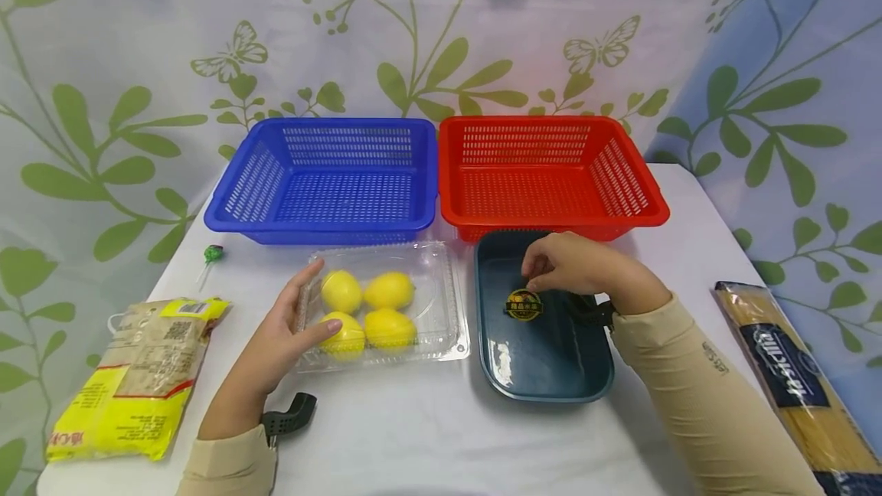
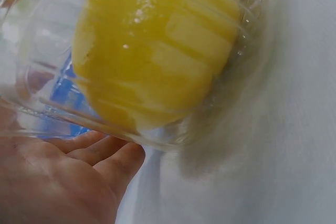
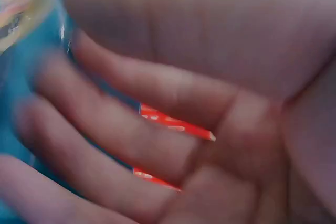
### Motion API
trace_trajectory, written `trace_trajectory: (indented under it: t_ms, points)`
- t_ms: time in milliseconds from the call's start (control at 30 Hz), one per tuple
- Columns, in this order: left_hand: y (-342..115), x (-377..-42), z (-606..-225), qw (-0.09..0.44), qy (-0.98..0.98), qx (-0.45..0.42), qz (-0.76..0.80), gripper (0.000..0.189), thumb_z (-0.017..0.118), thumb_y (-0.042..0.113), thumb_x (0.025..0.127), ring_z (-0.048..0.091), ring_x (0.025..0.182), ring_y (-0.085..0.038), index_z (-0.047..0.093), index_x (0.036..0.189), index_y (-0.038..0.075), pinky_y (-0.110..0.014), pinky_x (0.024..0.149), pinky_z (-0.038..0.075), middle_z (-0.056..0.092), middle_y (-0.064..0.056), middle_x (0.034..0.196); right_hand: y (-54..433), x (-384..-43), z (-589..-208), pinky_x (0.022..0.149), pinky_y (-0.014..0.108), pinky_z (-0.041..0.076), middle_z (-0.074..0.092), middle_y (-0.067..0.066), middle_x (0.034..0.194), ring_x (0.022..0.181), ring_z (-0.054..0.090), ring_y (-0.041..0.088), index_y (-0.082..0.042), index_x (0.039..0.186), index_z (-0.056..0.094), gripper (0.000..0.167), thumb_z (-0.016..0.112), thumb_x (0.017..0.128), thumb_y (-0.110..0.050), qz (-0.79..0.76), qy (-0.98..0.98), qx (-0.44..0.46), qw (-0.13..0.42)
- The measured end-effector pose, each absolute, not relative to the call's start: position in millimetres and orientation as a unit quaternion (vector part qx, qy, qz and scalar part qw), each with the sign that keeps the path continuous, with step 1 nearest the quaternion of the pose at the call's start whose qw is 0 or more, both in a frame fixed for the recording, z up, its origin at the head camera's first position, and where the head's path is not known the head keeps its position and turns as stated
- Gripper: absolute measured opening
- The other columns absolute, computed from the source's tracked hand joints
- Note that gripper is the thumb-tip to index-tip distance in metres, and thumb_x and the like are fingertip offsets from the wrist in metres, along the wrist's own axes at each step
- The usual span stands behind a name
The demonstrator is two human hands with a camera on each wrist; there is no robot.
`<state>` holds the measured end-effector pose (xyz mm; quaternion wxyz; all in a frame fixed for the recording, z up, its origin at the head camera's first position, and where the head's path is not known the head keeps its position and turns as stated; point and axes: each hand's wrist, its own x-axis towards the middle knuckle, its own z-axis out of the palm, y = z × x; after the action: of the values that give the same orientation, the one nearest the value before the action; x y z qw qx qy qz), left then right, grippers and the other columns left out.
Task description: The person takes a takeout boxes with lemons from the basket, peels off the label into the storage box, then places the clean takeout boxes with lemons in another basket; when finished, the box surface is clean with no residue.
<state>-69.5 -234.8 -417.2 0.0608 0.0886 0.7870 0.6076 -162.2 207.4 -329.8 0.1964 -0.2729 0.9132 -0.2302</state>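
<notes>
A clear plastic clamshell box stands on the table, with several yellow lemons showing through it. My left hand is at its left end, thumb over the top and fingers along the side. In the left wrist view those fingers lie fairly straight against the plastic, close to one lemon. My right hand hovers over a dark teal dish, fingers loosely bent and blurred. Just beyond its fingertips is a round black-and-gold label; whether it lies on the dish itself is unclear.
Behind stand a blue basket and a red basket, side by side. On the left lie a green-wrapped lollipop and a yellow-and-beige packet. A pack of spaghetti lies at the right edge.
</notes>
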Motion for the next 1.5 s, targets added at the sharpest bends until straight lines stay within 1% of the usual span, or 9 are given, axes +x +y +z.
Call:
trace_trajectory:
  t_ms: [100, 200, 367, 633, 933, 1033, 1167, 1300, 1500]
  points:
    - [-235, -70, -418, 0.061, 0.787, 0.086, 0.608, 0.091, 0.077, 0.016, 0.097, -0.005, 0.158, -0.023, 0.023, 0.169, 0.026, -0.059, 0.123, 0.000, 0.007, 0.002, 0.174, 210, -163, -333, 0.088, 0.047, 0.060, 0.074, 0.006, 0.104, 0.095, 0.070, 0.026, 0.000, 0.114, 0.074, 0.024, 0.081, 0.094, -0.012, -0.247, 0.926, -0.241, 0.151]
    - [-235, -69, -419, 0.061, 0.784, 0.088, 0.611, 0.091, 0.077, 0.015, 0.097, -0.006, 0.158, -0.023, 0.023, 0.169, 0.026, -0.060, 0.123, 0.000, 0.006, 0.001, 0.174, 215, -160, -330, 0.084, 0.045, 0.061, 0.074, 0.006, 0.104, 0.091, 0.070, 0.027, -0.001, 0.118, 0.075, 0.027, 0.079, 0.096, -0.015, -0.275, 0.928, -0.219, 0.128]
    - [-236, -69, -419, 0.061, 0.783, 0.088, 0.613, 0.091, 0.077, 0.014, 0.097, -0.007, 0.158, -0.022, 0.023, 0.169, 0.024, -0.059, 0.123, -0.001, 0.006, 0.002, 0.174, 228, -154, -328, 0.078, 0.039, 0.061, 0.072, 0.008, 0.103, 0.084, 0.069, 0.030, -0.001, 0.119, 0.074, 0.026, 0.074, 0.101, -0.020, -0.380, 0.901, -0.171, 0.118]
    - [-237, -70, -418, 0.062, 0.786, 0.084, 0.609, 0.092, 0.078, 0.014, 0.097, -0.007, 0.158, -0.022, 0.022, 0.169, 0.023, -0.058, 0.123, -0.001, 0.007, 0.003, 0.174, 251, -157, -345, 0.081, 0.036, 0.062, 0.067, 0.026, 0.105, 0.088, 0.070, 0.034, 0.016, 0.119, 0.061, 0.035, 0.066, 0.106, -0.016, -0.629, 0.768, -0.087, 0.083]
    - [-237, -72, -419, 0.061, 0.786, 0.094, 0.608, 0.091, 0.077, 0.013, 0.098, -0.007, 0.158, -0.022, 0.022, 0.170, 0.022, -0.059, 0.123, -0.001, 0.006, 0.002, 0.174, 269, -145, -362, 0.077, 0.031, 0.062, 0.065, 0.010, 0.090, 0.081, 0.065, 0.021, -0.002, 0.105, 0.065, 0.023, 0.066, 0.107, -0.026, -0.836, 0.538, 0.041, 0.096]
    - [-238, -73, -418, 0.060, 0.785, 0.100, 0.608, 0.091, 0.076, 0.013, 0.098, -0.007, 0.158, -0.021, 0.021, 0.170, 0.023, -0.059, 0.123, -0.002, 0.006, 0.002, 0.175, 273, -142, -368, 0.078, 0.027, 0.058, 0.057, 0.006, 0.097, 0.085, 0.057, 0.017, -0.009, 0.122, 0.054, 0.028, 0.067, 0.105, -0.026, -0.889, 0.438, 0.101, 0.093]
    - [-237, -74, -415, 0.061, 0.785, 0.096, 0.609, 0.090, 0.076, 0.014, 0.098, -0.008, 0.158, -0.022, 0.022, 0.169, 0.025, -0.061, 0.122, -0.003, 0.005, 0.003, 0.174, 279, -143, -375, 0.091, 0.027, 0.052, 0.052, 0.003, 0.117, 0.103, 0.051, 0.014, -0.018, 0.143, 0.043, 0.051, 0.073, 0.102, -0.021, -0.937, 0.302, 0.161, 0.065]
    - [-236, -73, -416, 0.067, 0.784, 0.091, 0.610, 0.090, 0.076, 0.014, 0.098, -0.008, 0.158, -0.023, 0.022, 0.169, 0.025, -0.062, 0.122, -0.003, 0.005, 0.002, 0.174, 281, -145, -385, 0.109, 0.032, 0.044, 0.048, -0.001, 0.140, 0.127, 0.045, 0.015, -0.020, 0.149, 0.044, 0.057, 0.074, 0.101, -0.013, -0.963, 0.198, 0.180, 0.036]
    - [-235, -70, -417, 0.058, 0.788, 0.088, 0.606, 0.091, 0.077, 0.014, 0.098, -0.006, 0.158, -0.023, 0.022, 0.169, 0.024, -0.061, 0.122, -0.002, 0.008, 0.003, 0.174, 279, -150, -394, 0.113, 0.035, 0.042, 0.049, 0.001, 0.149, 0.137, 0.045, 0.018, -0.018, 0.152, 0.045, 0.057, 0.070, 0.102, -0.008, -0.980, 0.147, 0.124, 0.038]
